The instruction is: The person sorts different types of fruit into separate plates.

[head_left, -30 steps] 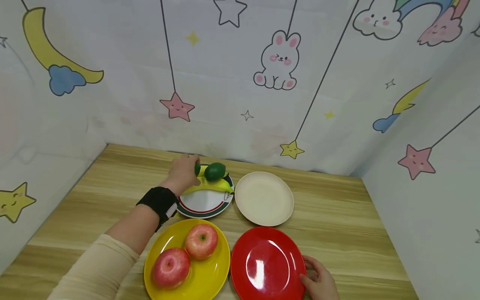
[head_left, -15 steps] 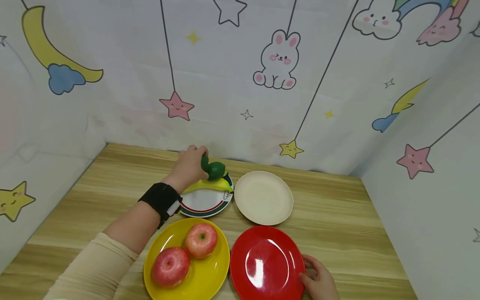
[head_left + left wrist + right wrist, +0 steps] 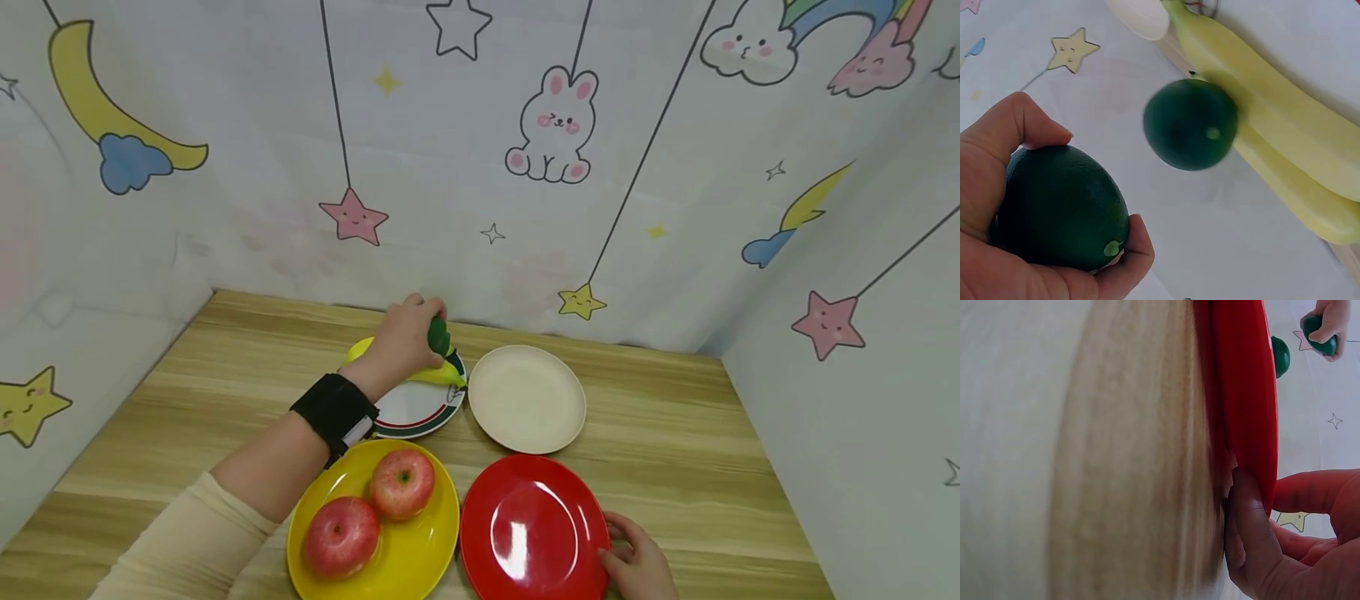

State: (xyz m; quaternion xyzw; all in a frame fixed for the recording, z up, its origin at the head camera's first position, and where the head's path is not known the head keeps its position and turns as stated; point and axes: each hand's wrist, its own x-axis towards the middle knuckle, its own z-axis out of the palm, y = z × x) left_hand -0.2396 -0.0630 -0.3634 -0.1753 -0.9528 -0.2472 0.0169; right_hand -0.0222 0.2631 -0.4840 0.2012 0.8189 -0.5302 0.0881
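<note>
Head view — wood-grain table [image 3: 660, 467], cartoon-print backdrop [image 3: 450, 142] — left fingers [image 3: 1138, 250] curled round green fruit [image 3: 1060, 203], right fingers [image 3: 1254, 519] pinching red plate [image 3: 534, 529].

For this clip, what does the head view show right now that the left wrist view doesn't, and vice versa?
Only the head view shows the two apples, the yellow plate under them and the right hand.

Only the left wrist view shows the small pale nubs on the two green fruits and a clear gap between those fruits.

Both show the left hand holding green fruit, the bananas and a printed yellow star.
</note>
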